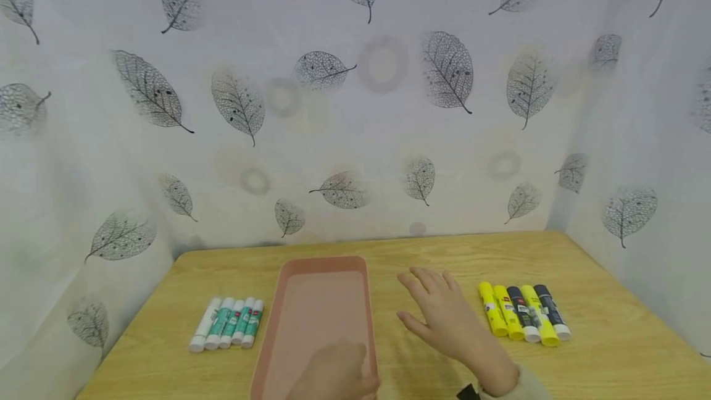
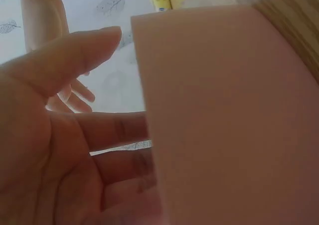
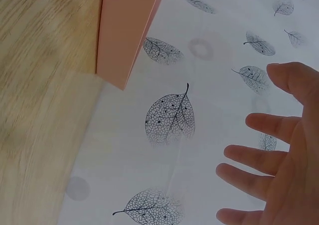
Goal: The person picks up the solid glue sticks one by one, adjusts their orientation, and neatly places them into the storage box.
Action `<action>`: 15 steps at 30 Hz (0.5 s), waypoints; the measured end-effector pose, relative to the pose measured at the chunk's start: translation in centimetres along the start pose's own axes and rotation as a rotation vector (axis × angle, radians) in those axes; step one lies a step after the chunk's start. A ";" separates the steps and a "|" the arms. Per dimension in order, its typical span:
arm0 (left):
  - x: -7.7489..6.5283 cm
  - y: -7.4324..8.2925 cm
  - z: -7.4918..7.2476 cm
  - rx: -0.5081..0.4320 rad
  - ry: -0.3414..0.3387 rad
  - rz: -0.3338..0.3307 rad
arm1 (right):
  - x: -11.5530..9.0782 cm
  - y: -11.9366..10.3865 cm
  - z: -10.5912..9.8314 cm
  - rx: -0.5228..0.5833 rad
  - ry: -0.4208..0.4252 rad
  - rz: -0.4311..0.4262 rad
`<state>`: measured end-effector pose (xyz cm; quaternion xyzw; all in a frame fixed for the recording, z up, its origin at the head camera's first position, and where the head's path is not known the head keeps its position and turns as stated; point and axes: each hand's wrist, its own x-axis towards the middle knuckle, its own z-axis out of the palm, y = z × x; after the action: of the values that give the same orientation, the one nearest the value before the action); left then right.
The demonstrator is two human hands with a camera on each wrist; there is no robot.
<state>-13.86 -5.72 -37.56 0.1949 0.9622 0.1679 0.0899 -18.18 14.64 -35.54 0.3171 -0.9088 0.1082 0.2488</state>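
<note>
Green glue sticks (image 1: 231,324) are lying grouped left of the tray (image 1: 326,301), yellow-black sticks (image 1: 522,312) right, seemingly none left loose; your right hand (image 1: 444,321) is spreading fingers, your left hand (image 1: 333,370) its thumb, fingertips hidden.

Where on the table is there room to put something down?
Bare table lies right of the yellow and black sticks, and behind them up to the curtain. It's crowded between the pink tray and those sticks: the right hand is there.
</note>
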 end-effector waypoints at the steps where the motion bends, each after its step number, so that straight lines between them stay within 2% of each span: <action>1: 0.0 0.0 0.1 0.010 -0.008 0.007 | 0.0 0.0 0.0 0.003 -0.006 0.006; 5: 0.3 0.1 0.5 0.017 -0.040 0.037 | -0.3 0.2 0.1 0.007 -0.014 0.026; 12: 0.8 0.3 0.9 0.082 -0.049 0.130 | -0.6 0.5 0.1 0.004 -0.029 0.053; 15: 0.9 0.4 1.0 0.087 -0.060 0.144 | -0.7 0.5 0.0 0.007 -0.044 0.067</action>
<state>-14.27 -4.71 -38.46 0.2725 0.9488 0.1260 0.0979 -18.08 15.40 -35.91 0.2898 -0.9237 0.1125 0.2239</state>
